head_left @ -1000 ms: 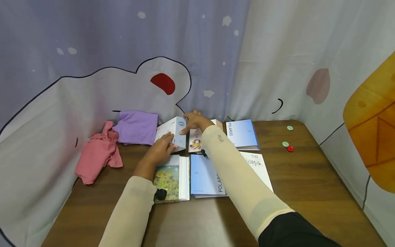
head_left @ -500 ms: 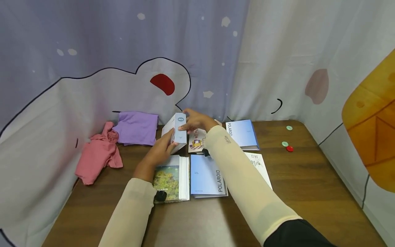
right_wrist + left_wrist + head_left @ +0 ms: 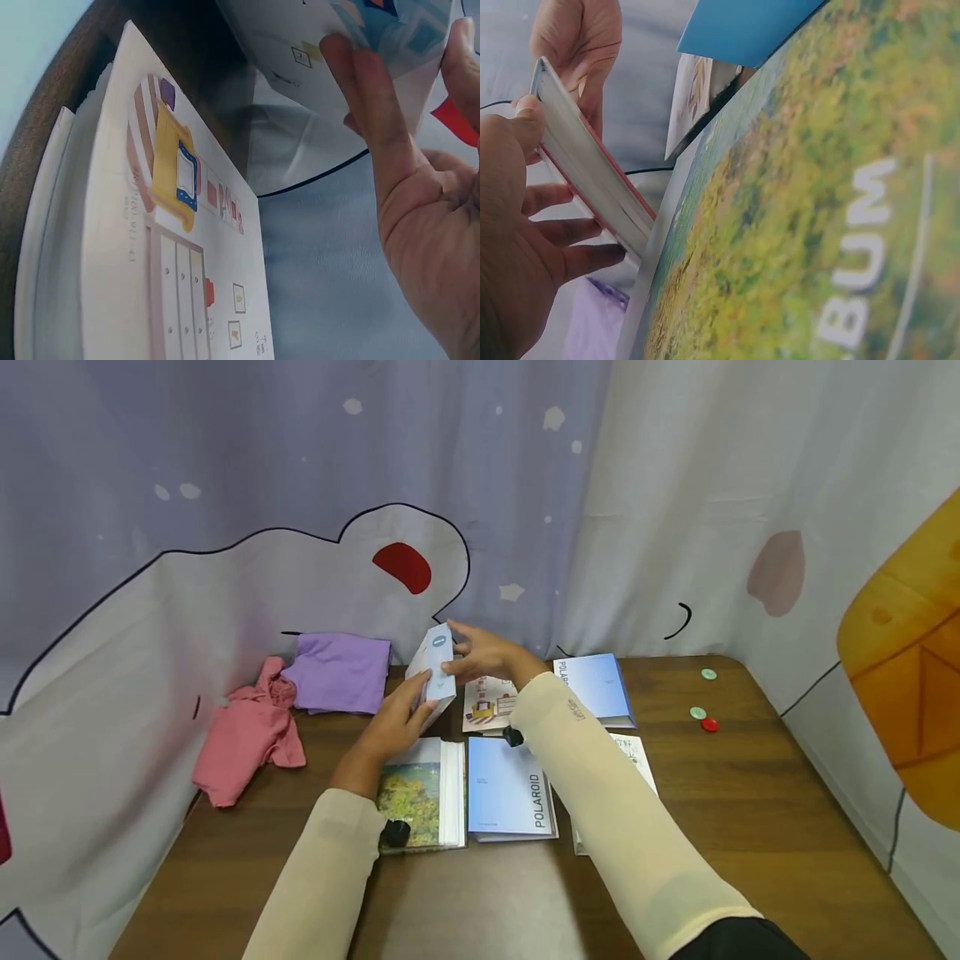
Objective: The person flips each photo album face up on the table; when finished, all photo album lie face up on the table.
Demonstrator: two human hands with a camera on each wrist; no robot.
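Observation:
Both hands hold a thick white book [image 3: 438, 672] with a pale blue spine, tilted up at the back of the table. My left hand [image 3: 393, 720] grips its near side, thumb on the edge and fingers spread along the cover, as the left wrist view shows; the page block [image 3: 592, 161] faces that camera. At the far side my right hand [image 3: 491, 656] pinches it, thumb on the spine and fingers against the cover [image 3: 277, 67]. Right of it lies an illustrated book [image 3: 486, 703]. In front lie a photo album [image 3: 408, 802] and a blue POLAROID album [image 3: 510, 789].
Another POLAROID album [image 3: 596, 685] lies at the back. A white book [image 3: 637, 758] is partly hidden by my right sleeve. Folded purple cloth [image 3: 341, 672] and crumpled pink cloth [image 3: 247, 735] lie left. Green discs [image 3: 708, 674] and a red disc [image 3: 709, 725] are right. A curtain [image 3: 517, 485] hangs behind.
The held book has been raised and turned more onto its edge, its spine now facing the head camera. My right hand has shifted slightly right, uncovering more of the illustrated book.

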